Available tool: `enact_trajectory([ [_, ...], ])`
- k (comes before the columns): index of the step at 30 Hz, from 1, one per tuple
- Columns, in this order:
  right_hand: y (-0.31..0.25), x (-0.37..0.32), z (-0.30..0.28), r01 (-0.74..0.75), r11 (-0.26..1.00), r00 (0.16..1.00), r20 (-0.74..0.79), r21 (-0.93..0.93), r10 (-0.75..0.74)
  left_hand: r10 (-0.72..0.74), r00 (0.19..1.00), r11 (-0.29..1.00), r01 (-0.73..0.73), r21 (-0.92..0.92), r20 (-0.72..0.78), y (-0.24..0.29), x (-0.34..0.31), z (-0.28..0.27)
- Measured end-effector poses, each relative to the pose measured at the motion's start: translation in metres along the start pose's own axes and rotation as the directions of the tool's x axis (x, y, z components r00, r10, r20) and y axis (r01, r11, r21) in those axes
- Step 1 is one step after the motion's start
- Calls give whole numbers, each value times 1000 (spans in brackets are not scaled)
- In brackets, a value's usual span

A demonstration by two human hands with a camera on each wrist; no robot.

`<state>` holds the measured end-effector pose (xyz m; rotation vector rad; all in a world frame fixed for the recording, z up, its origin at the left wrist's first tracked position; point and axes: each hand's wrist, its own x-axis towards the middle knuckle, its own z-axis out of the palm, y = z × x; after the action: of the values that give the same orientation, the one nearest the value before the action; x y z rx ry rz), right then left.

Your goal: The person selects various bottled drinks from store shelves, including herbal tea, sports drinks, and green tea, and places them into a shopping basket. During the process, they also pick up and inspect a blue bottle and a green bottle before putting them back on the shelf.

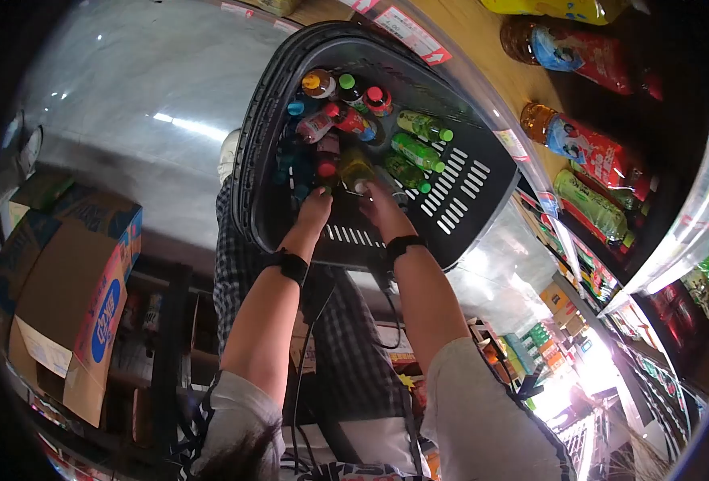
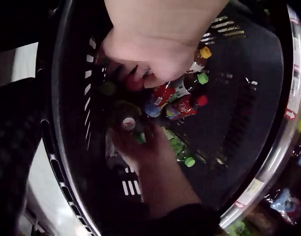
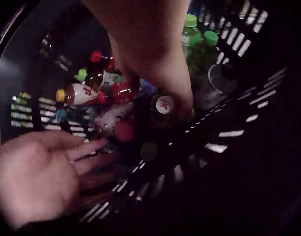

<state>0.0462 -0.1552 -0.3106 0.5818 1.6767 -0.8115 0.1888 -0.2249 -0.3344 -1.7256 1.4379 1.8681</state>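
Both hands reach down into a black plastic basket (image 1: pixel 483 184) holding several drink bottles. My right hand (image 1: pixel 382 210) grips a yellowish drink bottle (image 1: pixel 356 166) around its upper part; its white cap (image 3: pixel 164 104) shows between thumb and fingers. To the left, my left hand (image 1: pixel 314 210) has its fingers extended, palm toward the bottles, close by a red-capped bottle (image 1: pixel 327 152). Green-capped bottles (image 1: pixel 419 152) lie to the right of the right hand. Farther in are a bottle with a yellow cap (image 1: pixel 318 82) and a red-capped bottle with a red label (image 1: pixel 378 99).
A store shelf (image 1: pixel 523 88) with price tags and lying bottles (image 1: pixel 587 148) runs along the basket's right side. At left stands an open cardboard box (image 1: pixel 70 301). Grey floor (image 1: pixel 154 88) extends beyond the basket's left side. Cables hang between the arms.
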Motion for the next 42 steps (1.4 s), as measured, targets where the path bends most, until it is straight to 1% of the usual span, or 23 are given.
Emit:
enact_trajectory([
  [1,-4,4,0,-11,1000,1000,20,-20,11,79,997,996,-79,32,14,-15,12,7],
  [3,-2,21,-1,-41,998,997,62,-39,43,278,961,950,-272,-156,17,-38,25,26],
  [6,14,57,-7,-55,998,989,141,11,53,180,978,944,-141,-299,109,-36,24,38],
  [8,33,82,-15,-30,992,977,212,119,4,-108,970,900,188,-393,217,1,3,35],
  [9,29,77,-14,-43,997,976,216,59,29,-98,964,930,177,-322,248,-4,5,38],
  [11,10,48,-13,-63,996,975,209,-64,75,80,995,973,-64,-223,64,-18,10,52],
  [12,12,49,-18,-47,988,983,168,-145,72,181,983,971,-183,-157,-25,-15,11,54],
  [14,13,50,-27,-18,953,995,85,-302,46,67,996,996,-63,-69,53,-6,13,57],
  [15,12,44,-30,-18,952,994,95,-307,49,10,996,1000,-9,-20,90,1,13,57],
  [17,7,28,-38,-3,947,993,113,-320,41,14,981,950,48,-308,196,-48,43,93],
  [19,3,11,-42,36,865,990,135,-500,36,-24,965,848,159,-506,262,-37,40,104],
  [21,2,-16,-49,117,877,985,167,-466,-43,-143,939,726,314,-611,312,21,-9,81],
  [24,-26,-79,-52,199,904,963,245,-379,-110,-280,899,631,437,-641,337,28,-21,82],
  [25,-35,-98,-52,231,884,960,244,-407,-139,-210,902,498,430,-753,377,59,-44,64],
  [28,-59,-153,-48,354,793,933,243,-495,-265,52,827,301,521,-798,560,92,-67,41],
  [29,-64,-172,-46,409,745,913,240,-528,-331,85,827,287,513,-809,555,103,-77,37],
  [30,-70,-192,-44,458,692,887,239,-558,-394,48,875,319,444,-837,482,119,-90,32],
  [33,-95,-251,-37,511,728,851,150,-458,-503,-19,961,422,257,-869,275,176,-129,17],
  [35,-111,-286,-29,571,707,800,93,-417,-592,132,979,448,79,-890,153,209,-153,5],
  [37,-129,-320,-14,603,670,742,-5,-433,-670,282,956,417,-43,-908,84,243,-176,-14],
  [39,-146,-341,-4,691,528,587,-43,-494,-809,443,896,351,-147,-925,25,269,-193,-31],
  [40,-155,-348,1,709,434,493,-48,-556,-869,502,863,308,-116,-944,58,279,-198,-38],
  [42,-175,-362,14,752,448,436,-145,-483,-888,658,751,296,-192,-936,54,300,-198,-56],
])
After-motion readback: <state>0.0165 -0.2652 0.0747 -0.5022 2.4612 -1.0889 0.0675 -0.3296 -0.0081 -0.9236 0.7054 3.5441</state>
